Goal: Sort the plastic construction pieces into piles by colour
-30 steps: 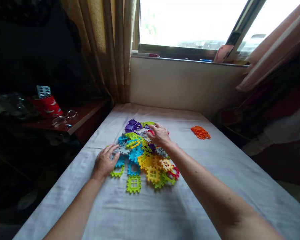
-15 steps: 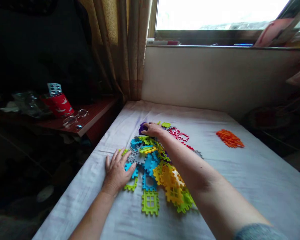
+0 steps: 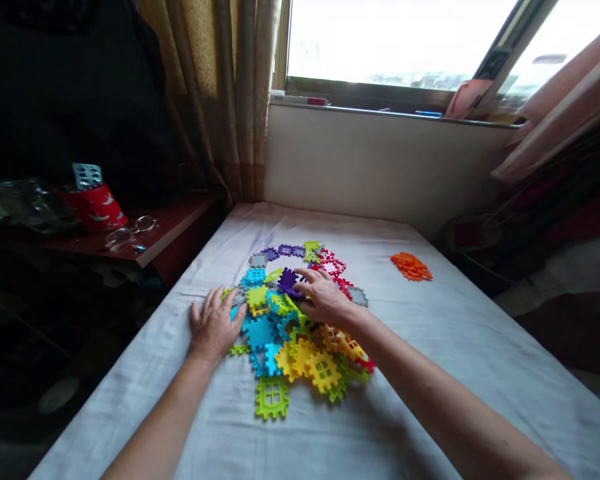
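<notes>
Several interlocking plastic tiles with notched edges lie in a loose heap on the bed sheet. My left hand (image 3: pixel 214 323) rests at the heap's left edge, fingers spread, beside grey and blue tiles (image 3: pixel 258 331). Over the heap's upper middle, my right hand (image 3: pixel 325 295) has its thumb and fingers closed on a purple tile (image 3: pixel 289 280). Yellow tiles (image 3: pixel 324 371) and a green window tile (image 3: pixel 272 398) lie nearer to me. Behind the hand runs a row of purple tiles (image 3: pixel 291 251), with red tiles (image 3: pixel 334 263) to its right.
A separate pile of orange pieces (image 3: pixel 411 266) sits on the sheet (image 3: pixel 480 373) to the right. At left, a dark red table (image 3: pixel 180 223) holds eyeglasses (image 3: pixel 131 231) and a red container (image 3: pixel 96 207). A wall and window are beyond the bed.
My right hand has drawn back toward me from the far side of the heap, bringing a purple tile. My left hand stays beside the heap. The camera view has shifted right.
</notes>
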{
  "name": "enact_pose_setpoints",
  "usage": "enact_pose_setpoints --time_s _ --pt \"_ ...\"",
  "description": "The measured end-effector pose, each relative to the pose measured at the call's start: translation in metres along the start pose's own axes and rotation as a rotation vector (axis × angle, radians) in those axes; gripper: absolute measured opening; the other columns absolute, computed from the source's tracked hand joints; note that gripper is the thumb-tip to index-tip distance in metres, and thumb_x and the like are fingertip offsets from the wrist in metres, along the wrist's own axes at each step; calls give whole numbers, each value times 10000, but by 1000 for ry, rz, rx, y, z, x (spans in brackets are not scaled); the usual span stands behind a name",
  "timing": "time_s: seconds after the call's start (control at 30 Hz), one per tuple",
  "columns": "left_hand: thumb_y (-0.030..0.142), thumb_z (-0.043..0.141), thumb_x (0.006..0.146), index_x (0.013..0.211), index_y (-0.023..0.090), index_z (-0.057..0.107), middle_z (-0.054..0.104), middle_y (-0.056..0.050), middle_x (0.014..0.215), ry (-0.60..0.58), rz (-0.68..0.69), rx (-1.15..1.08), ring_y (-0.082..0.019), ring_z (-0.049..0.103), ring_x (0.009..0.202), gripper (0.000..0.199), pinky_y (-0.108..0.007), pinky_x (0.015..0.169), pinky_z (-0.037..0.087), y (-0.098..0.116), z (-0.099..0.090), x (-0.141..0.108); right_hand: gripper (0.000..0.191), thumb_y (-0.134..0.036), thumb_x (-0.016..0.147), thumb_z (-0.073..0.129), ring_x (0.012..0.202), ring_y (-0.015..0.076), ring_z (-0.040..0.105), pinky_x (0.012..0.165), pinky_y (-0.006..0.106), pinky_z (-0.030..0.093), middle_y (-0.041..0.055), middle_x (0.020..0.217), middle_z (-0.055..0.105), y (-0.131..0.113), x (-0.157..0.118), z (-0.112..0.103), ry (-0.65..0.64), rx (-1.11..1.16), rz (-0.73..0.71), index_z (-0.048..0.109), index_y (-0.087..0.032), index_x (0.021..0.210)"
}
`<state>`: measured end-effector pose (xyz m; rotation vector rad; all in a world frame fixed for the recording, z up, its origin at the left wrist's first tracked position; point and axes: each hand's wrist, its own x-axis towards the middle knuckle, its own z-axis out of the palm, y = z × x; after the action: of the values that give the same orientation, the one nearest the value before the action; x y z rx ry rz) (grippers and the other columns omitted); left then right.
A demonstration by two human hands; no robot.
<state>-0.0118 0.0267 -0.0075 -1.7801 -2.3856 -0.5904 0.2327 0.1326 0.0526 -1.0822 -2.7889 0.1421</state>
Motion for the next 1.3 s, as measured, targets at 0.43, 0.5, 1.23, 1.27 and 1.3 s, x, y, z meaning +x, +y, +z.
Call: enact_pose_setpoints --time_s 0.43,0.5,1.23,1.27,1.3 --pt "591 333 947 1474 147 456 407 -180 1564 -10 57 -56 -340 336 1463 700 -572 1178 249 -7 2 2 576 -567 867 617 1416 362 386 1105 595 350 159 1528 456 21 -90 10 209 126 -31 607 -247 1346" --pt "635 332 939 1502 203 419 408 -135 1574 -123 201 -109 -318 330 1471 714 -568 1196 221 -9 -2 -2 841 -696 776 656 1446 416 322 1085 635 356 205 1587 338 21 -114 21 194 107 19 495 -241 1465" --pt "508 666 830 1493 258 417 419 -125 1568 -201 213 -268 -333 399 1433 751 -610 1160 286 73 -10 -15 454 -407 891 557 1281 264 541 1113 464 422 136 1336 617 7 -42 44 748 481 403 620 -198 1289" --pt "469 664 840 1442 266 486 491 -114 1519 -178 221 -298 -319 450 1398 660 -611 1167 276 69 -11 -17 437 -391 888 559 1271 261 549 1108 462 429 129 1326 626 7 -53 40 764 461 373 629 -205 1277" --pt "433 660 847 1373 279 558 552 -97 1467 -164 232 -325 -309 492 1364 556 -622 1174 257 64 -12 -21 425 -373 886 559 1266 256 554 1103 459 434 123 1327 629 6 -65 37 772 435 338 633 -214 1274"
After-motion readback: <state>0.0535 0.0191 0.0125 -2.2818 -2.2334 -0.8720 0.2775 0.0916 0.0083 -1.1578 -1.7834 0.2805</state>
